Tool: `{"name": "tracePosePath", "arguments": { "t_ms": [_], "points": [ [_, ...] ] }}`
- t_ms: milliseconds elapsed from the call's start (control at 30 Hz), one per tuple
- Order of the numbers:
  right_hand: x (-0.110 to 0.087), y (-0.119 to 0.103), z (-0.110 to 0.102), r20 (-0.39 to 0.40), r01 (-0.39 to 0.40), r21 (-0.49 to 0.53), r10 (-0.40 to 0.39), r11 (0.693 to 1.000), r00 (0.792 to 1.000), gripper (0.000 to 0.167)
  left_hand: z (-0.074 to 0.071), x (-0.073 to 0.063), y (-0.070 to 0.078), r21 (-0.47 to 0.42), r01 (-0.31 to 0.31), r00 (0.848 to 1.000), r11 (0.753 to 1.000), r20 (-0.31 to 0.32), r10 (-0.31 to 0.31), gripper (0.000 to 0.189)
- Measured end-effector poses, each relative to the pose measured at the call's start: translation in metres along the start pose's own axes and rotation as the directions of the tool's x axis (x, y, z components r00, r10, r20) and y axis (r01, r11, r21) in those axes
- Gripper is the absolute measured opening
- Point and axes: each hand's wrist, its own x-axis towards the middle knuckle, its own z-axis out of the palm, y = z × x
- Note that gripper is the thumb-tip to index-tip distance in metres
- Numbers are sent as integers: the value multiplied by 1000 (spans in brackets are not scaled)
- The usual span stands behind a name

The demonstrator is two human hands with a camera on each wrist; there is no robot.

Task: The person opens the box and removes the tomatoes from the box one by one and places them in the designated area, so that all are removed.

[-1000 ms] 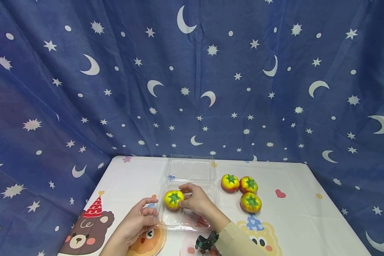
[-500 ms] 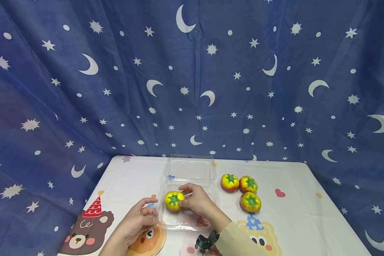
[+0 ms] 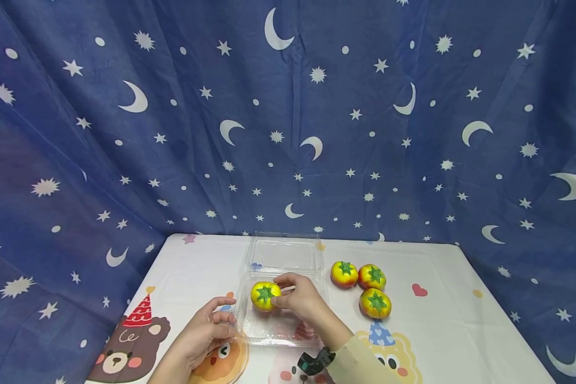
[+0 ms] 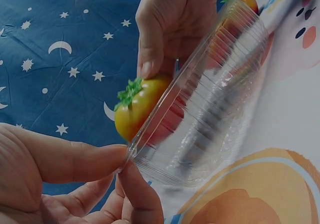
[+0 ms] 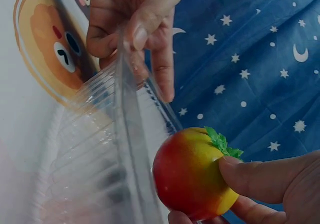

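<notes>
In the head view my right hand grips a yellow-and-red tomato with a green star-shaped top, over the left half of a clear plastic clamshell container. The right wrist view has the thumb on the yellow side of the tomato, by the leafy top, with fingers beneath. My left hand pinches the container's left rim between thumb and finger, plainly so in the left wrist view, where the ribbed container wall partly covers the tomato.
The container's lid lies folded back toward the blue curtain. To the right, three similar tomatoes sit grouped on the white tablecloth with cartoon prints. A black watch-like band is on my right wrist.
My right hand has shifted slightly right and away from me, carrying the tomato with it. The left hand and container stay where they were.
</notes>
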Motion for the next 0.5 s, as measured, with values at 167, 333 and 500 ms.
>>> {"name": "tracePosePath", "arguments": {
  "t_ms": [167, 333, 500],
  "points": [
    [-5, -2, -9, -19, -4, 28, 4, 1000, 1000, 47, -1, 0, 0, -2, -4, 1000, 1000, 8, 4, 83],
    [-11, -4, -19, -39, -13, 37, 14, 999, 999, 48, -1, 0, 0, -1, -5, 1000, 1000, 4, 5, 83],
    [-17, -4, -27, -55, -37, 34, 39, 999, 998, 49, 0, 0, 0, -3, -8, 1000, 1000, 11, 9, 83]
  ]
}}
